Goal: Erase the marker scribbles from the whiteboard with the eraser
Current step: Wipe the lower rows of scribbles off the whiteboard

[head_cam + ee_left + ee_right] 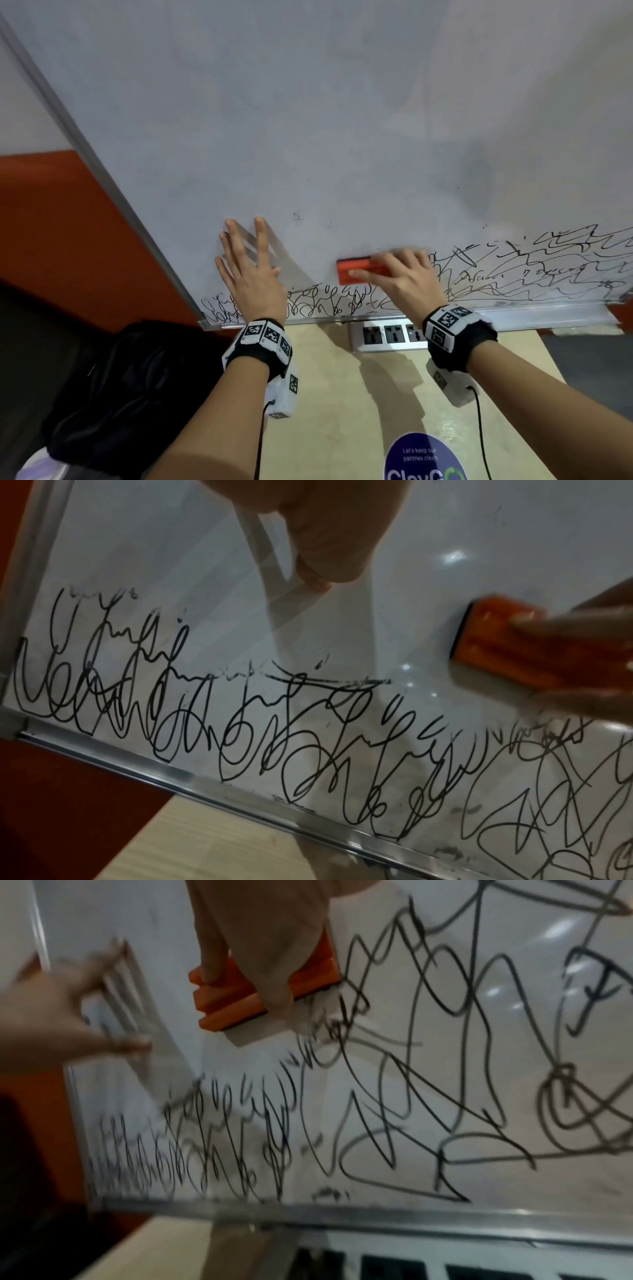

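A whiteboard (308, 120) fills the head view, mostly wiped, with black scribbles (534, 270) in a band along its bottom edge. My right hand (400, 274) grips an orange eraser (356, 270) and presses it flat against the board just above the lower scribbles. The eraser (232, 999) shows under my fingers in the right wrist view, and also in the left wrist view as the eraser (507, 653). My left hand (246, 263) lies flat on the board with fingers spread, left of the eraser, over the scribbles (205, 723) near the bottom-left corner.
The board's metal frame (513, 318) runs along the bottom and up the left side. Below it a power strip (387, 337) lies on a pale wooden table (342, 394). A black bag (120, 394) sits at the left. A round blue sticker (424, 459) is near me.
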Demonstrator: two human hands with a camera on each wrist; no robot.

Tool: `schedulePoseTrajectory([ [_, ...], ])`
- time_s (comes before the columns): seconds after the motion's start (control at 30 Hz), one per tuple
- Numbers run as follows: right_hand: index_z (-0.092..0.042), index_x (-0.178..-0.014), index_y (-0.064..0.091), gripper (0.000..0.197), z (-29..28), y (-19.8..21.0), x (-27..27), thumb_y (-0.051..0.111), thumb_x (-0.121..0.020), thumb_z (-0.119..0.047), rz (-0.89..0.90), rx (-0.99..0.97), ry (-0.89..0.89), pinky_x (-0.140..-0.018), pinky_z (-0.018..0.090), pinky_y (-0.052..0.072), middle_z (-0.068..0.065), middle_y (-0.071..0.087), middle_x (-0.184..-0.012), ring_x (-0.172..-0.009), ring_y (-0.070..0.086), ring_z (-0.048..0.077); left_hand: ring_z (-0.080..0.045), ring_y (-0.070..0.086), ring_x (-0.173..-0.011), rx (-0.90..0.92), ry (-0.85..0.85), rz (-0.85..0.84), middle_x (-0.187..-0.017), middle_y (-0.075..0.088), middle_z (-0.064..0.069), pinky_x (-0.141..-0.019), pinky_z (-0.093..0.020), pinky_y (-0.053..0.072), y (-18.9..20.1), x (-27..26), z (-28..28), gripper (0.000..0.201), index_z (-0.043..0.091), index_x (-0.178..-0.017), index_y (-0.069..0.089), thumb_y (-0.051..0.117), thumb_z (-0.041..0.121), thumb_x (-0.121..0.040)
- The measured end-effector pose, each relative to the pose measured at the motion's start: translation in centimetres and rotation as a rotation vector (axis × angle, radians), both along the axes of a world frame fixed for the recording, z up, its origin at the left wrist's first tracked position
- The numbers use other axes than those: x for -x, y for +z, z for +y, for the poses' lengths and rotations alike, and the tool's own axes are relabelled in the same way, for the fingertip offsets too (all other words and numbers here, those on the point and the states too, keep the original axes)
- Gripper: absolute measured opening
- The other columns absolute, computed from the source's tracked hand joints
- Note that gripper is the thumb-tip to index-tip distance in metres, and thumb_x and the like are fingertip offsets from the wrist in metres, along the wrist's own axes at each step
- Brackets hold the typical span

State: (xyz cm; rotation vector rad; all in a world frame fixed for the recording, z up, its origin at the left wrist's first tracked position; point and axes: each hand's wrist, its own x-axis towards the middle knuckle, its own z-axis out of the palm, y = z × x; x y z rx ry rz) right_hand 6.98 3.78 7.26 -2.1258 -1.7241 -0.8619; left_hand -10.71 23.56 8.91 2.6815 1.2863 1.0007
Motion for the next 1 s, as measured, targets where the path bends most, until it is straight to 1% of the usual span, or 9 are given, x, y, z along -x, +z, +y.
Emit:
schedulePoseTrajectory([
  [0.1, -0.044, -0.127, 0.064, 0.065, 0.0, 0.7, -0.1, 0.083, -0.076, -0.008, 0.014, -0.103, -0.046, -0.079, 0.04, 0.032, 0.0, 0.064, -0.11, -0.097, 0.046, 0.024, -0.029, -0.004, -0.154, 0.015, -0.001, 0.006, -0.166, -0.011, -0.006, -0.123, -0.054, 0.012, 0.0, -0.1, 0.0, 0.126, 0.035, -0.157, -0.013, 0.082, 0.011, -0.077],
  [0.27, -0.044, -0.12, 0.068, 0.062, -0.3, 0.5, -0.5, 0.088, -0.07, -0.012, -0.002, 0.062, 0.054, -0.081, 0.039, 0.031, -0.002, 0.062, -0.1, -0.09, 0.049, 0.023, -0.027, -0.004, -0.153, 0.014, 0.002, -0.012, -0.166, -0.01, -0.008, -0.122, -0.054, 0.012, -0.1, -0.2, -0.1, 0.126, 0.035, -0.157, -0.013, 0.081, 0.008, -0.077],
  [0.43, -0.046, -0.124, 0.066, 0.054, 0.2, 3.4, -0.9, 0.08, -0.081, -0.017, 0.068, -0.167, -0.065, -0.078, 0.039, 0.031, -0.002, 0.065, -0.108, -0.093, 0.049, 0.024, -0.032, -0.003, -0.154, 0.022, 0.014, -0.031, -0.166, -0.007, -0.014, -0.122, -0.056, 0.013, -0.2, -0.5, -0.4, 0.126, 0.034, -0.157, -0.013, 0.079, 0.003, -0.078],
  [0.63, -0.051, -0.116, 0.067, 0.059, -1.8, -0.9, -2.1, 0.088, -0.072, -0.017, 0.045, 0.174, 0.077, -0.08, 0.039, 0.031, -0.004, 0.055, -0.095, -0.094, 0.044, 0.021, -0.032, 0.005, -0.154, 0.111, 0.071, -0.112, -0.167, -0.006, -0.011, -0.12, -0.058, 0.015, 0.8, -1.6, -2.5, 0.126, 0.033, -0.158, -0.011, 0.073, -0.008, -0.074],
  [0.7, -0.048, -0.117, 0.068, 0.059, -2.0, 0.0, -2.1, 0.086, -0.072, -0.014, 0.061, 0.075, 0.02, -0.078, 0.039, 0.031, -0.003, 0.059, -0.1, -0.092, 0.044, 0.021, -0.031, 0.007, -0.154, 0.13, 0.067, -0.125, -0.167, -0.007, -0.01, -0.12, -0.057, 0.009, 1.3, -2.2, -3.6, 0.119, 0.03, -0.159, -0.007, 0.071, -0.004, -0.075],
  [0.8, -0.045, -0.121, 0.067, 0.055, -0.7, 4.5, -1.8, 0.08, -0.079, -0.012, 0.051, -0.152, -0.014, -0.078, 0.039, 0.032, 0.0, 0.064, -0.109, -0.093, 0.045, 0.023, -0.03, 0.009, -0.154, 0.094, 0.012, -0.105, -0.167, -0.004, -0.01, -0.12, -0.055, 0.003, 2.0, -3.3, -5.8, 0.12, 0.028, -0.159, -0.006, 0.071, 0.001, -0.072],
  [0.9, -0.043, -0.124, 0.067, 0.049, 1.2, 7.1, -1.6, 0.074, -0.084, -0.015, 0.062, -0.342, -0.086, -0.077, 0.041, 0.036, 0.003, 0.065, -0.111, -0.093, 0.045, 0.024, -0.029, 0.013, -0.153, 0.119, -0.003, -0.141, -0.168, 0.002, -0.008, -0.121, -0.058, 0.008, 2.7, -4.5, -7.5, 0.117, 0.021, -0.16, 0.003, 0.071, 0.001, -0.067],
  [0.93, -0.043, -0.123, 0.067, 0.049, 1.7, 6.9, -1.4, 0.075, -0.083, -0.017, 0.074, -0.35, -0.079, -0.077, 0.041, 0.037, 0.003, 0.066, -0.109, -0.091, 0.045, 0.025, -0.029, 0.014, -0.153, 0.137, 0.004, -0.153, -0.168, 0.003, -0.008, -0.121, -0.058, 0.009, 2.9, -4.7, -7.7, 0.114, 0.019, -0.16, 0.007, 0.07, 0.001, -0.066],
  [1.0, -0.044, -0.124, 0.066, 0.052, 2.1, 5.2, -0.7, 0.08, -0.08, -0.019, 0.01, -0.195, 0.02, -0.078, 0.04, 0.036, 0.001, 0.064, -0.106, -0.087, 0.046, 0.024, -0.029, 0.014, -0.153, 0.136, -0.001, -0.154, -0.168, 0.003, -0.008, -0.121, -0.059, 0.009, 3.4, -4.8, -7.6, 0.111, 0.017, -0.16, 0.011, 0.069, 0.002, -0.067],
])
